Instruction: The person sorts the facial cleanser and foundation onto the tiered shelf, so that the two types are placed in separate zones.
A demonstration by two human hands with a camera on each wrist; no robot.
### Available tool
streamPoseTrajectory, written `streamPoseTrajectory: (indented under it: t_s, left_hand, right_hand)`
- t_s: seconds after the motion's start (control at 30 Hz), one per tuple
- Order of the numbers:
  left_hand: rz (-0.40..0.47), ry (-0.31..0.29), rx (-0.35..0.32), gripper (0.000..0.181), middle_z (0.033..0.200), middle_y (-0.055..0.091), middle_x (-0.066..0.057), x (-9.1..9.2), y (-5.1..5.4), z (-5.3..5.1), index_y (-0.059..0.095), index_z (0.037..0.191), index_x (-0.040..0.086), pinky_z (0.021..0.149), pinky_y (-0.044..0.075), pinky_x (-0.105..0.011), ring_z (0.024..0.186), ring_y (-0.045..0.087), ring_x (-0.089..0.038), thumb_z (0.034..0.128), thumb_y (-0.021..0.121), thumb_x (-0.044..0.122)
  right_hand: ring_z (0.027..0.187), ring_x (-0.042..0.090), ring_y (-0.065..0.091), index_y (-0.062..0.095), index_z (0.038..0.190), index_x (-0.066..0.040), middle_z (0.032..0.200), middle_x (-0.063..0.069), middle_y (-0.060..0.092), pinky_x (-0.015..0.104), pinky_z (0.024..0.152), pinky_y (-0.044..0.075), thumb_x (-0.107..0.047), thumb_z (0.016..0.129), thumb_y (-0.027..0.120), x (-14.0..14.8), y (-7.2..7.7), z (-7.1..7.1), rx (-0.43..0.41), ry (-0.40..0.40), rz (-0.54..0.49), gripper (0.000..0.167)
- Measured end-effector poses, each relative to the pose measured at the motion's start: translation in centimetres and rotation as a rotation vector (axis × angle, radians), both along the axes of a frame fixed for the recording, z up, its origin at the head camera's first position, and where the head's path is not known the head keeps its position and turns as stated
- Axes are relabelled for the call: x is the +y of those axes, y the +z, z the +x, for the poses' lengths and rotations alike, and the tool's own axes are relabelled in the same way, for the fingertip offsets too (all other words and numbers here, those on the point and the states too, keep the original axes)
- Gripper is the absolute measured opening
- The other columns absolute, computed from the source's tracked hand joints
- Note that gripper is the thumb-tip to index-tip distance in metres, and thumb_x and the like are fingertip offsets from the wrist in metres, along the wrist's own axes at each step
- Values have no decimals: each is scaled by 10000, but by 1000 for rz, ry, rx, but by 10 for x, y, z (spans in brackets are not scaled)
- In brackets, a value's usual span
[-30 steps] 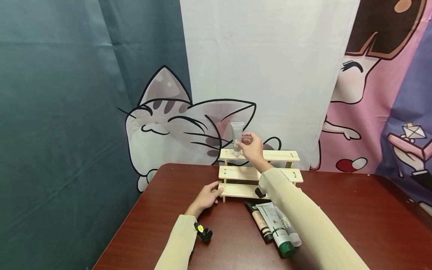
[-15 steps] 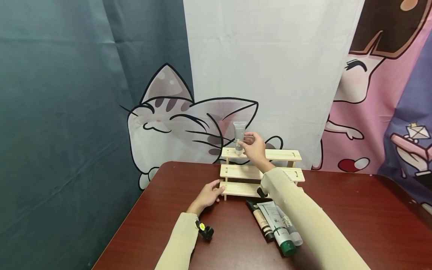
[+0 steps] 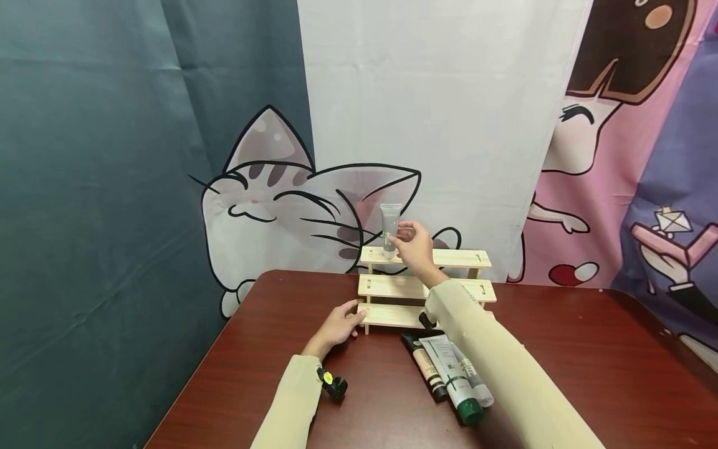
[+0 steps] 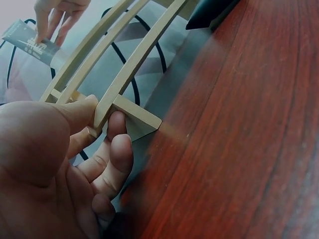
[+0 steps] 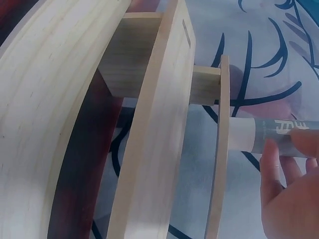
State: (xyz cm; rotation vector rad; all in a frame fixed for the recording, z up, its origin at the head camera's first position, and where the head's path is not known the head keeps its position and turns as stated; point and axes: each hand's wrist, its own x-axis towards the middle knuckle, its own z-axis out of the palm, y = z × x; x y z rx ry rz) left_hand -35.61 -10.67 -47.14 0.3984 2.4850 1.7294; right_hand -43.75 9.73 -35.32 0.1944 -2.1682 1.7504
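A three-step wooden rack stands on the table. On the left of its top step, a grey squeeze tube stands upright, cap down. My right hand pinches this tube between thumb and fingers; in the right wrist view its white cap meets the top board. My left hand grips the left end of the lowest step, and the left wrist view shows the thumb on top with fingers curled beneath the board. My right sleeve covers part of the rack's right side.
In front of the rack lie a black-and-beige tube, a white tube with a green cap and a grey tube partly behind it. The reddish-brown table backs onto a printed curtain.
The whole head view shifts slightly right, then back left. Both hands keep their holds, and the grey tube stays at the same place on the top step.
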Motion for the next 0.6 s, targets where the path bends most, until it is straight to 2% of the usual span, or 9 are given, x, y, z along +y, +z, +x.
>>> streamPoseTrajectory:
  t_s: [0.1,0.33,0.53,0.6]
  left_hand:
    - [-6,3,-3,565,787,643,-116,1,-1,1,382,1457,-104,632,458,-298,567,517,-135,1025,569,208]
    - [-11,0,3,537,805,640,-96,1,-4,2,410,1450,-82,640,467,-304,573,521,-141,1026,566,208]
    - [-22,0,3,542,807,645,-111,1,-1,1,404,1457,-77,656,462,-292,577,533,-137,1028,563,214]
    - [-25,5,4,543,804,646,-112,0,0,1,402,1458,-78,657,461,-292,576,535,-139,1028,563,214]
  right_hand:
    - [1080,284,661,590,1221,-48,1212,154,676,293,635,568,-48,878,746,3,-1,2,-9,4,21,377]
    - [1123,296,629,598,1278,-80,1265,121,653,373,730,585,-52,868,749,12,-8,7,-5,37,64,438]
    - [1042,283,648,572,1326,-59,1258,105,661,262,615,552,-73,882,748,19,-6,11,17,62,104,478]
    - [1031,278,649,568,1336,-59,1257,103,663,239,628,541,-81,888,745,20,-5,12,19,62,127,482]
